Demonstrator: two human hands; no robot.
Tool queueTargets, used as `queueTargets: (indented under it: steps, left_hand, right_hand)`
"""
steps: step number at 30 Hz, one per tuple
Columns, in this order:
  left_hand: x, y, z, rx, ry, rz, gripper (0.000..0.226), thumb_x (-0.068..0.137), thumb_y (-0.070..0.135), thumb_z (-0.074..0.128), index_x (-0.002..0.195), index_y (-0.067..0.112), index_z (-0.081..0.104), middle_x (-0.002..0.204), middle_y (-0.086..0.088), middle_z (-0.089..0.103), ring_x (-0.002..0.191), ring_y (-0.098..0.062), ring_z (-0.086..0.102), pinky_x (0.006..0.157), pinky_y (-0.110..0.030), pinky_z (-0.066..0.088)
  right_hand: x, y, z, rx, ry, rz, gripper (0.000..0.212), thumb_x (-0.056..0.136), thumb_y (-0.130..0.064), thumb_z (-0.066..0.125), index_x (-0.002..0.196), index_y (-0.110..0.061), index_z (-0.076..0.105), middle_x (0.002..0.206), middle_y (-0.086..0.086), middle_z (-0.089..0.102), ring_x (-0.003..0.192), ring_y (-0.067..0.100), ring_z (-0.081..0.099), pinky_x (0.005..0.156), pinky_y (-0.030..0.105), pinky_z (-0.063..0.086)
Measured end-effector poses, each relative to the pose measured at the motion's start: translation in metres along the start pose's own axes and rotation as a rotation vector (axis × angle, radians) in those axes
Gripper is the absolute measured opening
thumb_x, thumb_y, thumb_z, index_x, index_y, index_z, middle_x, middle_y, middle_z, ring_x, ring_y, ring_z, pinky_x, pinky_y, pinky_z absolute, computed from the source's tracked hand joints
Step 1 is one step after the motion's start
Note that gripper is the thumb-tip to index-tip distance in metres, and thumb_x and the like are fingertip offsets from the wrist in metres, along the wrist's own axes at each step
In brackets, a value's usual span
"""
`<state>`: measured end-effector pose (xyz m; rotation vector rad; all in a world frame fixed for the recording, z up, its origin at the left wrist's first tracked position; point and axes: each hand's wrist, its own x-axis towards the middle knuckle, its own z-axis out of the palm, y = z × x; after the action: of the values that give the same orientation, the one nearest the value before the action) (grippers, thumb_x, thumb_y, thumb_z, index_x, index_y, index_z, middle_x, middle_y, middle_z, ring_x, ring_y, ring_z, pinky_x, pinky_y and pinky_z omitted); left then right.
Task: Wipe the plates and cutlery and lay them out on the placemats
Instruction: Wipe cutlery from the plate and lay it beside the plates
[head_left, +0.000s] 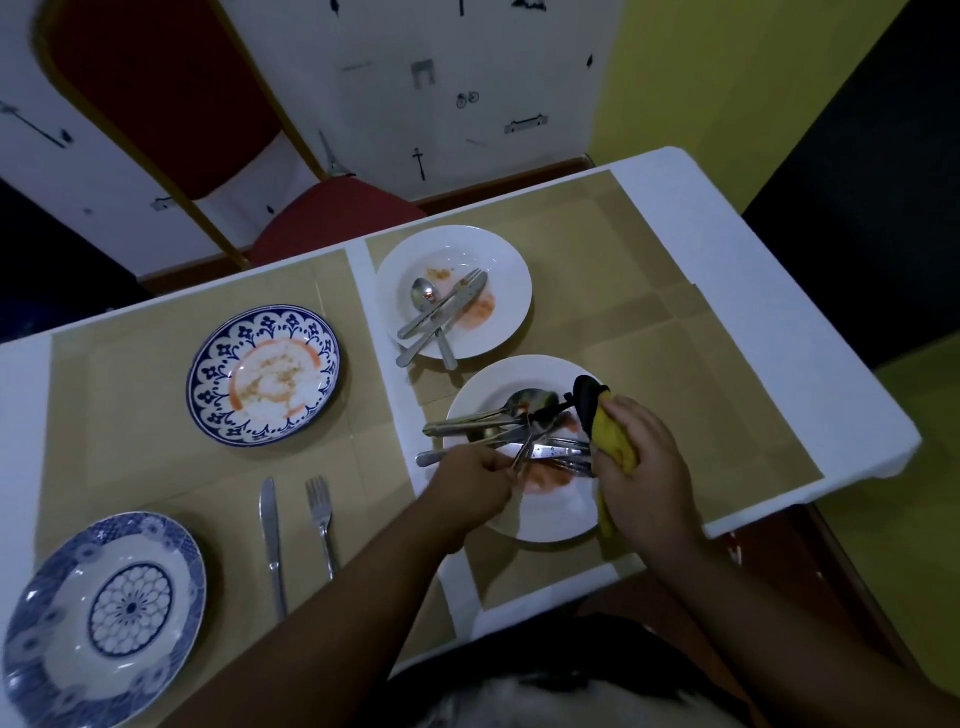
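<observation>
We reckon about a quarter done. Laid: clean blue-patterned plate (62, 597) at the table's (758, 312) 7 o'clock on the left placemat (130, 374), with knife (271, 535) and fork (321, 514) just beside it.

Left to do:
- Blue-rimmed plate (218, 364) at 10 o'clock, with orange smears.
- On the right placemat (649, 312), far white plate (498, 249) at 1 o'clock and near white plate (545, 519) at 4 o'clock. Both are sauced, carrying the far cutlery pile (441, 312) and near cutlery pile (498, 436).

Left hand (480, 475) pinches one piece in the near pile; we cannot tell which. Right hand (644, 467) is fisted round a crumpled yellow cloth (618, 441).

Plates are round glazed ceramic, cutlery is glossy steel, mats are flat matte tan.
</observation>
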<state>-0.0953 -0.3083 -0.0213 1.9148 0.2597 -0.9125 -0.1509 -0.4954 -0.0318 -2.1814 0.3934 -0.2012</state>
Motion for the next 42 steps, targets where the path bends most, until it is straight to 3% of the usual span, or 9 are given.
queueTargets:
  steps: [5, 8, 14, 18, 21, 25, 33, 38, 42]
  left_hand:
    - [-0.019, -0.001, -0.004, -0.338, -0.098, -0.044, 0.028, 0.098, -0.002, 0.051, 0.080, 0.008, 0.070, 0.070, -0.007, 0.062, 0.065, -0.016, 0.057, 0.068, -0.029, 0.053]
    - [-0.032, -0.007, -0.006, -0.433, -0.147, -0.008, 0.026, 0.100, 0.000, 0.051, 0.080, 0.005, 0.067, 0.068, -0.007, 0.057, 0.061, -0.014, 0.053, 0.066, -0.027, 0.050]
    - [-0.045, -0.019, -0.013, -0.397, -0.112, 0.017, 0.022, 0.099, 0.005, 0.056, 0.089, 0.009, 0.075, 0.070, -0.001, 0.067, 0.064, -0.011, 0.062, 0.061, -0.021, 0.051]
    - [-0.048, -0.032, -0.020, -0.368, -0.176, 0.028, 0.021, 0.098, -0.001, 0.052, 0.098, 0.002, 0.073, 0.073, -0.008, 0.064, 0.065, -0.015, 0.058, 0.064, -0.026, 0.050]
    - [-0.051, -0.037, -0.024, -0.358, -0.202, 0.037, 0.020, 0.099, 0.000, 0.050, 0.100, 0.004, 0.070, 0.079, -0.008, 0.067, 0.069, -0.014, 0.062, 0.066, -0.027, 0.051]
    - [-0.047, -0.029, -0.029, -0.477, -0.224, -0.081, 0.019, 0.096, -0.001, 0.052, 0.111, 0.004, 0.062, 0.101, -0.015, 0.069, 0.074, -0.016, 0.062, 0.062, -0.026, 0.046]
    - [-0.038, -0.027, -0.028, -0.493, -0.121, -0.176, 0.030, 0.105, 0.015, 0.041, 0.114, 0.008, 0.069, 0.071, -0.002, 0.050, 0.061, -0.012, 0.040, 0.057, -0.025, 0.031]
    - [-0.039, -0.027, -0.021, -0.363, -0.041, -0.142, 0.030, 0.103, 0.008, 0.044, 0.106, 0.010, 0.074, 0.067, -0.003, 0.046, 0.058, -0.013, 0.036, 0.056, -0.026, 0.029]
    - [-0.042, -0.023, -0.013, -0.406, -0.050, -0.112, 0.025, 0.102, 0.006, 0.046, 0.095, 0.007, 0.070, 0.066, -0.003, 0.048, 0.056, -0.014, 0.038, 0.057, -0.027, 0.032]
  right_hand:
    - [-0.009, 0.003, 0.018, -0.200, -0.276, -0.369, 0.065, 0.076, 0.005, 0.058, 0.138, -0.015, 0.052, 0.145, -0.002, 0.046, 0.134, 0.018, 0.040, 0.112, 0.032, 0.030]
    - [-0.007, 0.007, 0.031, -0.332, -0.419, -0.463, 0.068, 0.071, 0.003, 0.054, 0.137, -0.012, 0.053, 0.143, 0.000, 0.049, 0.133, 0.024, 0.042, 0.113, 0.037, 0.030]
    - [0.006, 0.001, 0.034, -0.450, -0.328, -0.443, 0.049, 0.073, -0.004, 0.069, 0.122, -0.003, 0.064, 0.129, 0.010, 0.061, 0.123, 0.031, 0.051, 0.108, 0.033, 0.030]
    - [-0.004, -0.002, 0.033, -0.485, -0.389, -0.538, 0.050, 0.073, -0.004, 0.056, 0.122, -0.004, 0.064, 0.128, 0.008, 0.062, 0.119, 0.029, 0.054, 0.108, 0.035, 0.035]
    - [0.012, -0.009, 0.028, -0.528, -0.353, -0.478, 0.052, 0.075, -0.022, 0.043, 0.118, -0.003, 0.067, 0.125, 0.010, 0.064, 0.117, 0.034, 0.056, 0.101, 0.046, 0.046]
    - [0.007, -0.024, 0.034, -0.408, -0.306, -0.377, 0.057, 0.073, -0.001, 0.054, 0.130, -0.006, 0.059, 0.136, 0.007, 0.056, 0.130, 0.028, 0.044, 0.110, 0.033, 0.030]
    - [0.003, -0.043, 0.022, -0.067, -0.037, -0.052, 0.057, 0.084, 0.004, 0.057, 0.138, -0.013, 0.051, 0.141, 0.000, 0.051, 0.134, 0.015, 0.041, 0.112, 0.032, 0.033]
    - [-0.003, -0.046, 0.018, -0.144, -0.069, -0.194, 0.058, 0.083, 0.002, 0.055, 0.138, -0.014, 0.052, 0.143, -0.001, 0.049, 0.134, 0.010, 0.036, 0.112, 0.028, 0.028]
    - [-0.020, -0.042, 0.025, -0.289, -0.262, -0.448, 0.062, 0.074, -0.006, 0.046, 0.135, -0.009, 0.055, 0.142, 0.002, 0.050, 0.135, 0.020, 0.038, 0.115, 0.033, 0.027]
